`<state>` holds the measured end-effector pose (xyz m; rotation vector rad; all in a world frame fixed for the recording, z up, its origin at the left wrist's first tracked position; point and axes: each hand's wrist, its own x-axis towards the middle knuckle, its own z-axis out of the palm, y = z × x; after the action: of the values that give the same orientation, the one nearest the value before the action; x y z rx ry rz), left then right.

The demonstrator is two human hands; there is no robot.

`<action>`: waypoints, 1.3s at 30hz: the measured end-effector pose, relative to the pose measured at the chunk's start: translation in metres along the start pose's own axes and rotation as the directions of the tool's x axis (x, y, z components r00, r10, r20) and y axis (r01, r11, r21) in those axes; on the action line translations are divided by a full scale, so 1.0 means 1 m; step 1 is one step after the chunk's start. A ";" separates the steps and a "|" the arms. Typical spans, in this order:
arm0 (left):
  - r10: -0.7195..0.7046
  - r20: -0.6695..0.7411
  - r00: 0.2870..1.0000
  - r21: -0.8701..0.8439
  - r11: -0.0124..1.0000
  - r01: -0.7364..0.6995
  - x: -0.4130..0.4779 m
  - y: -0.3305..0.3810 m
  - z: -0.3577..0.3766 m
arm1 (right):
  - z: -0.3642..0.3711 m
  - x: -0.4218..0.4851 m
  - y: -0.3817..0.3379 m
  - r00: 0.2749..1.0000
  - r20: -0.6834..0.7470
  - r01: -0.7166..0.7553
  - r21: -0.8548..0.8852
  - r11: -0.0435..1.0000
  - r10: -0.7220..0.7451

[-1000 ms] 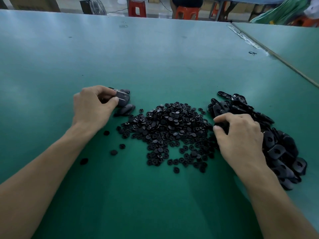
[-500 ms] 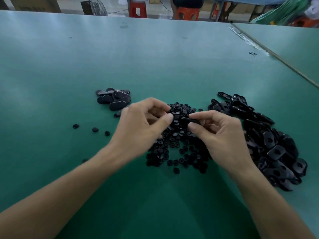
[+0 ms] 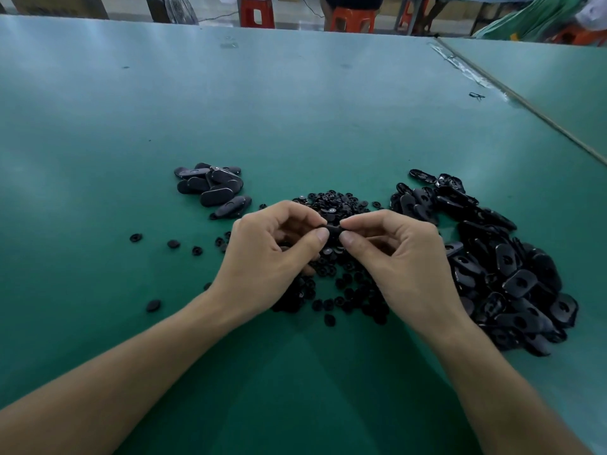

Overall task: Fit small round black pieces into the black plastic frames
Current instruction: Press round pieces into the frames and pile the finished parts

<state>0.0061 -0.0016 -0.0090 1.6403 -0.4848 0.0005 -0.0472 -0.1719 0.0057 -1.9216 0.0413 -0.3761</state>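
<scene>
— Low over the green counter (image 3: 295,372), left hand (image 3: 272,254) and right hand (image 3: 404,257) pinch one black frame (image 3: 333,229) by its ends, above the heap of round pieces (image 3: 338,205)

— Light, stiff and probably slick, so grip the rims. Loose frames (image 3: 512,274) are piled right, with a smaller cluster (image 3: 213,188) beyond left

Mostly hidden between the fingertips

The left hand (image 3: 266,254) and right hand (image 3: 404,257) pinch one black piece (image 3: 332,229). Only a sliver shows, so I can't tell whether it is a frame or has anything seated in it. The hands cover the middle of the pile of small round pieces (image 3: 335,205). Both forearms run off the bottom edge, and the orange stools (image 3: 353,19) and fan (image 3: 170,9) are cropped at the top. A tiny dark scrap (image 3: 477,96) is too small to name.
</scene>
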 end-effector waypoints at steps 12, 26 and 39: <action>0.010 -0.012 1.000 -0.006 1.000 -0.010 0.002 -0.003 -0.002 | 0.002 -0.002 0.000 0.998 -0.040 0.039 -0.085 0.996 -0.043; -0.011 -0.125 0.992 -0.113 0.994 -0.003 0.005 -0.004 -0.002 | 0.007 -0.006 0.001 0.977 0.191 0.189 -0.599 0.778 -0.091; -0.009 -0.112 0.994 -0.082 0.997 0.000 0.004 -0.006 -0.002 | 0.009 -0.007 -0.002 0.981 0.186 0.157 -0.577 0.801 -0.058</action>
<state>0.0125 -0.0004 -0.0128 1.5521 -0.3902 0.0680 -0.0515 -0.1620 0.0030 -2.5820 -0.0664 -0.3022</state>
